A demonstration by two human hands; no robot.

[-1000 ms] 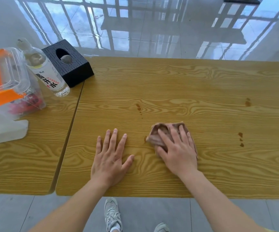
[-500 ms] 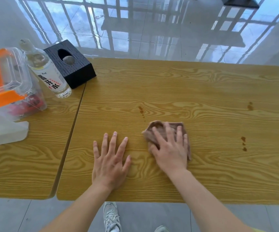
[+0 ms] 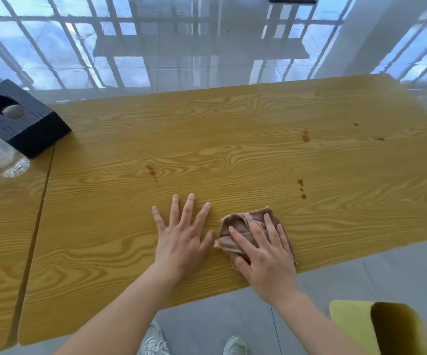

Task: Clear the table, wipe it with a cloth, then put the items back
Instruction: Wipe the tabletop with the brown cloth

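So the right hand (image 3: 265,254) is pressed flat on the brown cloth (image 3: 238,230), fingers spread over it, not really gripping, just pinning it to the wood-grain table (image 3: 233,129) near the bottom edge, a bit right of centre frame. The left hand (image 3: 181,237) is flat too, palm down, fingers splayed, holding nothing, just beside the cloth with its thumb almost touching it.

Compared to half a second ago the view swung right: the clear orange-lidded box has dropped out of frame, the water bottle (image 3: 0,155) is now cut off at the left edge, and the black tissue box (image 3: 20,121) sits far upper left. The cloth has slid closer to the left hand. Brown stains (image 3: 152,170) still sit above the hands, more (image 3: 301,188) toward the right. A yellow sleeve (image 3: 356,321) now shows lower right.
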